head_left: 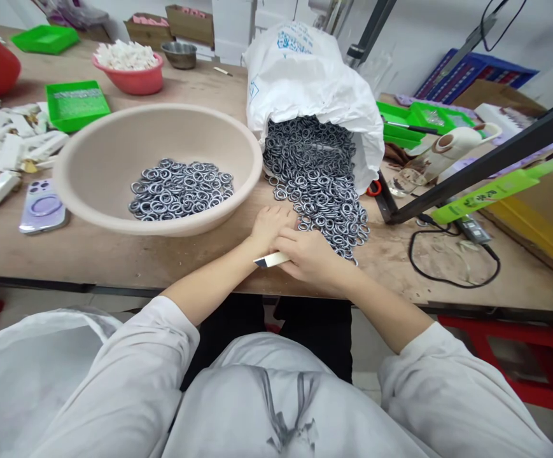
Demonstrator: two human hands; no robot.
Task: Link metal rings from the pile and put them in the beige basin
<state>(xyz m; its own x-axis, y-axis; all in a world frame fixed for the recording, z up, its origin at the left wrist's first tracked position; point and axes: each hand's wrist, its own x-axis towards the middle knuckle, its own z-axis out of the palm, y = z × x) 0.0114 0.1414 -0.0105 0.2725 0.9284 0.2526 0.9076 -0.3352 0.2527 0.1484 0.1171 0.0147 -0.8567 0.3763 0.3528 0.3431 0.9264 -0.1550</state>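
Observation:
My right hand (312,254) is closed round a flat white stick with a dark slanted end (274,259), which points left across my left wrist. Against it lies my left hand (271,224), fingers curled toward the metal rings; its fingertips are partly hidden, so what they pinch does not show. Both hands meet at the near left edge of a heap of grey metal rings (328,203), spilling out of a white plastic sack (305,76) lying on its side. Left of the hands stands a large beige basin (90,146) with more rings (181,187) on its bottom.
A phone (43,207) and white plastic pieces (9,146) lie left of the basin. Behind are a green tray (76,105) and a red bowl (128,79). At right, a dark metal bar (476,162), a black cable (448,280) and a beige jug (452,149) stand close.

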